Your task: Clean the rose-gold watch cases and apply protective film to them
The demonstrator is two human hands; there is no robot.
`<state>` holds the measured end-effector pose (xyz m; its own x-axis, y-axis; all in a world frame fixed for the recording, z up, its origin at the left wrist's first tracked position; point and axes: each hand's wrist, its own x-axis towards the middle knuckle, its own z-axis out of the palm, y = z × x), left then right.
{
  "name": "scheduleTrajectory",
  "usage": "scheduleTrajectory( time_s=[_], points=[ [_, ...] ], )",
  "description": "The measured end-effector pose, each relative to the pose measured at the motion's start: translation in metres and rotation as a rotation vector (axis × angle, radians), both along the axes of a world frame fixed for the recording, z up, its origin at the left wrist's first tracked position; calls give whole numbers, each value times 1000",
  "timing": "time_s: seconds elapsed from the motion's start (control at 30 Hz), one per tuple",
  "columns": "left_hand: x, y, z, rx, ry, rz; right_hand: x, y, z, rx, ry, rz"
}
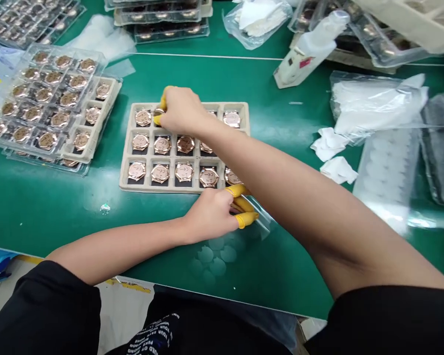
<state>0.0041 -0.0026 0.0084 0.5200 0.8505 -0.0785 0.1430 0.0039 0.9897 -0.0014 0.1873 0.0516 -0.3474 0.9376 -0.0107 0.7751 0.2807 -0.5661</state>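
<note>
A beige compartment tray (pixel 124 167) holds rose-gold watch cases, among them a watch case (pixel 160 172) in the front row, with engraved backs up. My right hand (pixel 185 111) reaches across to the back row, its yellow-covered fingertips closed on the edge of another watch case (pixel 158 113). My left hand (pixel 218 212) rests by the tray's front right edge. Its fingers, in yellow finger cots, are curled around a clear plastic film (pixel 262 217) that sticks out to the right. My right forearm hides part of the tray's right side.
Stacked trays of watch cases (pixel 44 101) stand on the left, with more trays (pixel 163 17) at the back. A white bottle (pixel 311 49), bagged white cloths (pixel 377 101) and crumpled white pieces (pixel 336 170) lie to the right. Round clear films (pixel 217 266) lie near the front edge.
</note>
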Motion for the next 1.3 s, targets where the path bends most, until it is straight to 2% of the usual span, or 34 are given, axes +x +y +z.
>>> scheduleTrajectory(
  time_s=[0.1, 0.17, 0.23, 0.3, 0.4, 0.5, 0.67, 0.77, 0.83, 0.87, 0.93, 1.0, 1.03, 1.07, 1.2, 1.3],
  points=[
    [0, 1, 1, -56, -20, 30, 25, -20, 20, -37, 204, -59],
    [0, 2, 3, -106, -11, 78, 60, -50, 31, -59, 398, -107],
    [0, 3, 5, -155, -26, 121, 105, -93, 37, -137, 579, -173],
    [1, 4, 6, -209, -73, 131, 149, -137, 34, -243, 730, -260],
    [1, 5, 5, -222, -113, 137, 193, -182, 16, -535, 895, -369],
    [-1, 3, 3, -162, -72, 145, 203, -197, -3, -713, 954, -412],
    [-5, 1, 3, -120, -63, 138, 192, -196, -14, -752, 1015, -321],
    [-6, -1, 4, -104, -50, 113, 198, -195, -14, -745, 995, -229],
    [-6, 0, 6, -97, -48, 102, 208, -192, -12, -691, 886, -141],
    [-5, 0, 7, -102, -50, 106, 215, -190, -11, -599, 793, -114],
    [-4, 1, 10, -121, -53, 135, 231, -184, -12, -257, 545, -153],
    [-3, 2, 12, -142, -46, 168, 245, -176, -17, 128, 298, -257],
    [-2, 2, 13, -148, -43, 177, 251, -172, -21, 252, 203, -301],
    [-2, 2, 14, -153, -38, 182, 255, -168, -26, 312, 133, -328],
    [0, 1, 16, -181, -57, 194, 260, -164, -35, 328, -18, -317],
    [1, 1, 15, -214, -100, 200, 252, -173, -24, 401, 106, -280]
  ],
)
